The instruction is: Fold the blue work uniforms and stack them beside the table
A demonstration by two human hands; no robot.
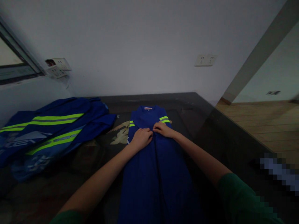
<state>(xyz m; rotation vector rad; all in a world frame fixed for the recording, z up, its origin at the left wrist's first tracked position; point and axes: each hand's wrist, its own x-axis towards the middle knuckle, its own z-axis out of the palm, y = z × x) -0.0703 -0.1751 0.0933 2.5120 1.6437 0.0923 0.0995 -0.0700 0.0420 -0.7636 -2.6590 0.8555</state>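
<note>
1 risk: creasing blue, yellow-banded cloth garment [143, 175] by uneven tugging; left hand [141, 138], right hand [163, 129]: fingers bunched, pinch unclear.

Room was dim; wall [140, 46] looked gray, table [205, 124] near black, lower corners darkest. Faint sheen showed on table's far edge. Wide-angle view stretched edges; fine detail was soft, lower right pixelated into blocks.

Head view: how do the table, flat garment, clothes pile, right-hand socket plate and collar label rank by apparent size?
1. Table
2. Flat garment and clothes pile: too alike to rank
3. Right-hand socket plate
4. Collar label
</note>
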